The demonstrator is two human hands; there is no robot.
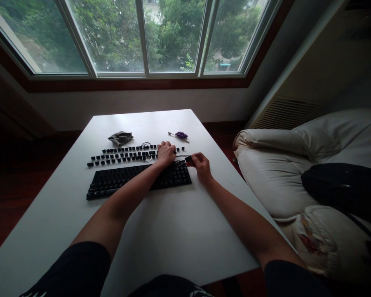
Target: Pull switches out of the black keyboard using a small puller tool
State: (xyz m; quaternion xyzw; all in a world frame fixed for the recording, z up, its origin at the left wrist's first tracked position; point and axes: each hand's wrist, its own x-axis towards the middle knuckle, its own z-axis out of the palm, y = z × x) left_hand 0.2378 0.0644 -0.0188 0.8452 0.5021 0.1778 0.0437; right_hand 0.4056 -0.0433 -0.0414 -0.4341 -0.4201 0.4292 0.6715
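A black keyboard (pixel 136 180) lies on the white table (pixel 173 231). Rows of loose black keycaps (pixel 120 155) sit just behind it. My left hand (pixel 166 153) is curled, fingers closed, at the keyboard's far right edge beside the keycaps; what it grips is hidden. My right hand (pixel 200 165) pinches a small black tool, perhaps a wire keycap puller (pixel 187 158), at the keyboard's top right corner. The two hands are a few centimetres apart.
A crumpled grey cloth (pixel 120 137) lies behind the keycaps. A small purple brush-like item (pixel 181 135) rests farther right. A white sofa (pixel 297 165) with a black bag (pixel 343 185) stands right of the table. Windows fill the far wall.
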